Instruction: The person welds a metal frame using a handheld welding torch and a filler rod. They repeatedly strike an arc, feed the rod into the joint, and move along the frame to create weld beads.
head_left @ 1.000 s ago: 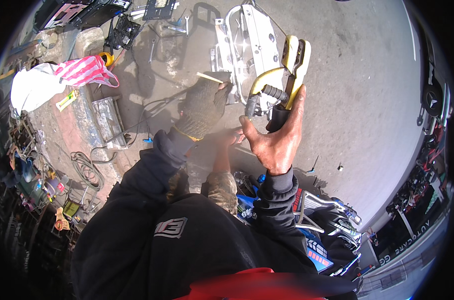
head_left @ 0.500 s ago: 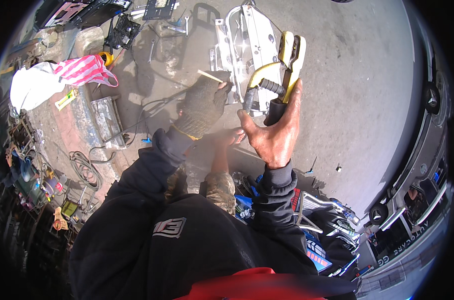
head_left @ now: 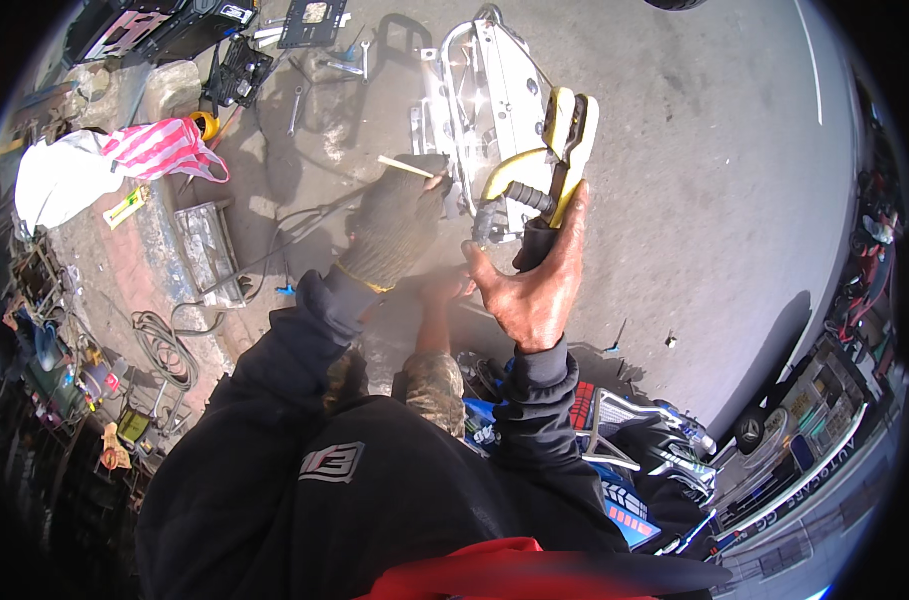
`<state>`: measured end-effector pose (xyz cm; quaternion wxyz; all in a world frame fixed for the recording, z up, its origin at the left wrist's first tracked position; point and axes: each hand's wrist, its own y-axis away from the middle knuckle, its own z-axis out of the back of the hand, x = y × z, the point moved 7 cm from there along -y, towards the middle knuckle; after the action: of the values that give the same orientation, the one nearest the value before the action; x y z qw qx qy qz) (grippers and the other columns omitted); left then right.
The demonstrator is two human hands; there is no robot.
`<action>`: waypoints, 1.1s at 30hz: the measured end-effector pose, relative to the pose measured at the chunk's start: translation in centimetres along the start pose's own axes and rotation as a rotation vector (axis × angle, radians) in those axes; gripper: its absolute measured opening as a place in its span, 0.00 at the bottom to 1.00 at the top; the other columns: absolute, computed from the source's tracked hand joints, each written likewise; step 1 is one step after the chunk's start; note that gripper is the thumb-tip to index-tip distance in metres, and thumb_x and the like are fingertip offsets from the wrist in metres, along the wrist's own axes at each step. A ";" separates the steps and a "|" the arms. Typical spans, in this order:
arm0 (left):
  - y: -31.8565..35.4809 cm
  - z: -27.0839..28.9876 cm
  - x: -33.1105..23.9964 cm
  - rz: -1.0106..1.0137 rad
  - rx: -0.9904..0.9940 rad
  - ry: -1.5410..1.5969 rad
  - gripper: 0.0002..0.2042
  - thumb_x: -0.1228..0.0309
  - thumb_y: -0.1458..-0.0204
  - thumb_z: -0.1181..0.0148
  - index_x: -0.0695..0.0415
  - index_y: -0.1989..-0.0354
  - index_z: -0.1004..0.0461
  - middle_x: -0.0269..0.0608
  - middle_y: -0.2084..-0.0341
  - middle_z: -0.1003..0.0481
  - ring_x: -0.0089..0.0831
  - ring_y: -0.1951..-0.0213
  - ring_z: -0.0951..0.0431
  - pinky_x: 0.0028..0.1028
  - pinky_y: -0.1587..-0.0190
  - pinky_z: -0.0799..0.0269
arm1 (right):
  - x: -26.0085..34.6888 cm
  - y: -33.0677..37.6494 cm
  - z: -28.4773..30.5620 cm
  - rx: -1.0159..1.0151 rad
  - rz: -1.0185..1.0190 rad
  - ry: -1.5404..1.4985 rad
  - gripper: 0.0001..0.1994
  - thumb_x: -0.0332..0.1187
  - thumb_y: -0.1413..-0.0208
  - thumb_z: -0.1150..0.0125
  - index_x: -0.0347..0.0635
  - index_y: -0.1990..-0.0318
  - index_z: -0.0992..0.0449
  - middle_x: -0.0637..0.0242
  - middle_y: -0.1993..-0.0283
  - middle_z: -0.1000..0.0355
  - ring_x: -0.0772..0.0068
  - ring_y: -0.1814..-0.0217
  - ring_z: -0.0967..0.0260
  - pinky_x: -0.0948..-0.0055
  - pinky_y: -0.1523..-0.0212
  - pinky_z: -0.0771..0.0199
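A welding electrode holder [head_left: 571, 145] with yellow jaws, a dark spring and a curved yellow lever stands up in my right hand [head_left: 534, 295]. The bare fingers and thumb wrap around its black handle and lever. My left hand [head_left: 399, 220], in a dark knit glove, is closed on a thin pale stick like a welding rod [head_left: 404, 164], whose end juts out to the upper left. The two hands are apart. Beyond them a silver metal frame [head_left: 464, 110] with tubes and a flat plate lies on the ground, partly hidden behind the holder.
Cables [head_left: 164, 350] coil on the left. Wrenches [head_left: 296, 110] lie on the ground farther off. A pink-striped bag [head_left: 159, 150] and a worn metal box [head_left: 206, 250] stand at left. Blue and black motorcycle parts [head_left: 624, 440] are at lower right; a vehicle [head_left: 804, 430] is parked beyond.
The view has shifted slightly, so the hands, holder and frame sit a little left and lower in the picture. Both grips look the same.
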<state>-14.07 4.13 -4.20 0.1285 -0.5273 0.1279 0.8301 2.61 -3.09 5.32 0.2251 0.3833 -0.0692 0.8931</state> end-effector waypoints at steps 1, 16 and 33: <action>0.0 0.0 -0.4 -0.029 0.030 -0.051 0.16 0.77 0.42 0.39 0.61 0.45 0.25 0.42 0.51 0.23 0.36 0.48 0.22 0.32 0.47 0.25 | 0.1 0.0 0.0 0.001 0.006 0.017 0.63 0.34 0.65 0.18 0.27 0.23 0.56 0.40 0.39 0.33 0.42 0.40 0.29 0.56 0.40 0.26; -0.9 1.0 -1.8 -0.105 -0.069 -0.062 0.13 0.76 0.42 0.36 0.60 0.49 0.23 0.50 0.62 0.20 0.45 0.60 0.17 0.37 0.59 0.22 | 0.1 -0.1 -0.2 -0.003 0.042 0.011 0.63 0.34 0.64 0.18 0.28 0.22 0.57 0.36 0.37 0.35 0.39 0.38 0.30 0.54 0.39 0.27; -1.0 0.9 -1.7 0.001 -0.066 -0.122 0.12 0.75 0.42 0.37 0.59 0.50 0.23 0.50 0.63 0.20 0.47 0.60 0.17 0.40 0.59 0.22 | 1.0 0.1 0.5 0.041 -0.045 0.047 0.63 0.35 0.63 0.18 0.27 0.22 0.57 0.36 0.35 0.37 0.44 0.34 0.33 0.57 0.35 0.30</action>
<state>-13.77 5.19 -2.41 0.1181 -0.4798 0.0926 0.8645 2.25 -3.00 6.39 0.2389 0.3680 -0.0368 0.8979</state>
